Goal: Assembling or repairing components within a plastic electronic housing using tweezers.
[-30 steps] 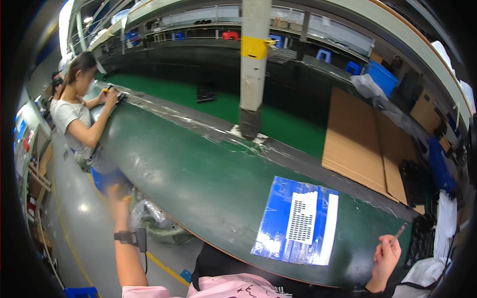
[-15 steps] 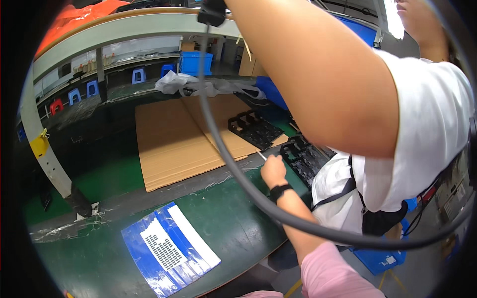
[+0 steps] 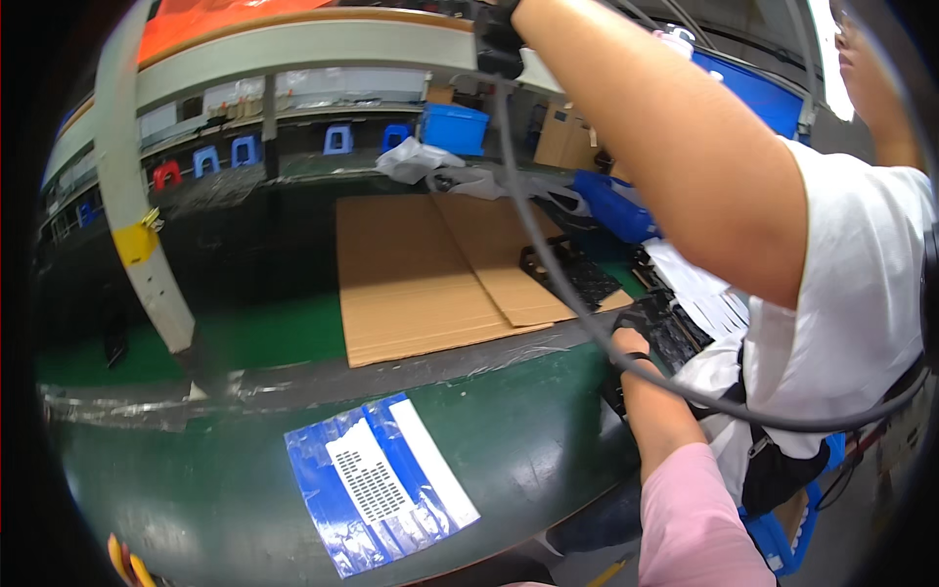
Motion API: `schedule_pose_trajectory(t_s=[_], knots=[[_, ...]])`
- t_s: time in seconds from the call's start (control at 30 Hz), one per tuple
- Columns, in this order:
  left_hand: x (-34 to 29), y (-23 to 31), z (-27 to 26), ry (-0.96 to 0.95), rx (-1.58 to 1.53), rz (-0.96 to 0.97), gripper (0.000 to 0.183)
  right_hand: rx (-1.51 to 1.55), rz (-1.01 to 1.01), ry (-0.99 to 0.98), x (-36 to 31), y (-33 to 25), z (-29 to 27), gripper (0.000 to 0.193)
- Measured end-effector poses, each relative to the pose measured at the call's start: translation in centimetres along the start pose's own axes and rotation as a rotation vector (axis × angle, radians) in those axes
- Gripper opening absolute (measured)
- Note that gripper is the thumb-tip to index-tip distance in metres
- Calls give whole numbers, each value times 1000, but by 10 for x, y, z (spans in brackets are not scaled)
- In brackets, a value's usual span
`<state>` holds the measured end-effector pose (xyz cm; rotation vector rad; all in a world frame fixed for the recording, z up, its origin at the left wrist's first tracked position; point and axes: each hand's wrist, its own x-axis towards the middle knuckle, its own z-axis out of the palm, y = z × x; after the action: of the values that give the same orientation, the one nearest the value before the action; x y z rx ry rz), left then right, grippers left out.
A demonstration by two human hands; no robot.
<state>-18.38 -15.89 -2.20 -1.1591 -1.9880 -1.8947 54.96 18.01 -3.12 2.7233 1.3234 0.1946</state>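
Observation:
My right hand [image 3: 631,342], in a pink sleeve with a black band at the wrist, reaches in from the lower right. Its fingers look closed beside the black plastic trays [image 3: 675,333] at the table's right edge; what they grip is hidden. A dark edge [image 3: 612,393] shows below the hand. Another black molded tray [image 3: 587,279] lies just beyond, partly on the flat brown cardboard [image 3: 421,284]. White sheets [image 3: 694,284] rest over the trays. My left hand is out of view.
A co-worker's bare arm [image 3: 675,137] and white shirt fill the upper right. A thick grey cable [image 3: 548,264] loops across. On the green table [image 3: 245,479] lies a blue-and-white plastic bag [image 3: 381,484] with a sticker sheet. A metal post [image 3: 147,235] stands left; yellow-handled tool [image 3: 127,563] at lower left.
The view has swung, shifting the scene rightward. My right hand has moved to the trays, and the white strip at its fingers no longer shows. White sheets are now visible over the trays.

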Motion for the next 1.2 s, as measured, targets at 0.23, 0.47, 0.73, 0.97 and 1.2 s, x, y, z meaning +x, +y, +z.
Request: schedule_pose_trajectory(t_s=[0.23,0.47,0.73,0.97,1.2], knots=[[-33,129,133,-669,-647,-112,35,283,-200,244,-72,-31,-59,16],[-57,146,230,-1351,-864,-575,85,1141,-680,-349,-262,-164,-110,12],[-51,111,254,-912,-1363,-1099,64,1785,-736,-1003,-308,-200,-142,29],[-16,80,258,-564,-1192,-899,49,1983,-636,-1069,-287,-201,-118,66],[0,73,255,-496,-1376,-912,42,1761,-489,-1187,-296,-228,-59,33]])
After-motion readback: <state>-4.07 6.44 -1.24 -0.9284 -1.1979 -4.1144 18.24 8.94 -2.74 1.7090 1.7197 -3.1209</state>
